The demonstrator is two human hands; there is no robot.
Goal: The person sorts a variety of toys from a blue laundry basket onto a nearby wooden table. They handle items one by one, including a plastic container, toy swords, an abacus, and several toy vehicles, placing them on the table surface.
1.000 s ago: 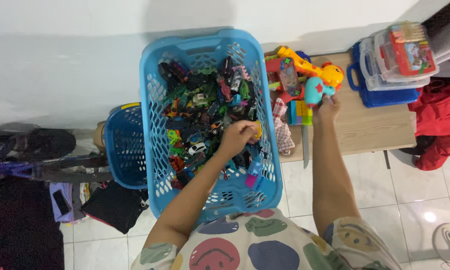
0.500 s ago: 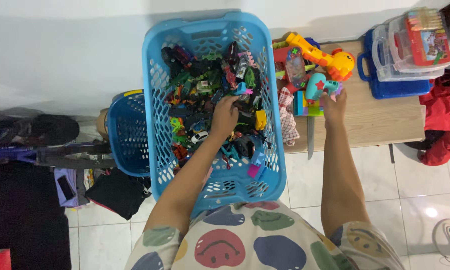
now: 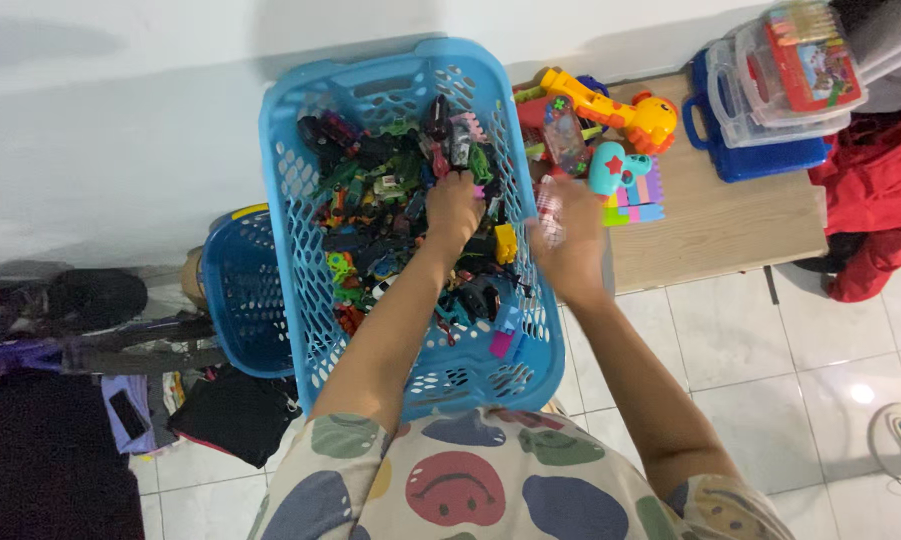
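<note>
The left hand [image 3: 454,208] is curled down into the heap of small toy cars [image 3: 390,225]; whether its grip has closed on one is hidden. The right hand [image 3: 570,240], blurred, hovers at the blue basket [image 3: 290,190]'s right rim, fingers half-open, beside the wooden table [image 3: 730,220] of bright toys.

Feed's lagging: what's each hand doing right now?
Left hand: down among the toys in the basket, grip hidden.
Right hand: blurred, cannot tell.
</note>
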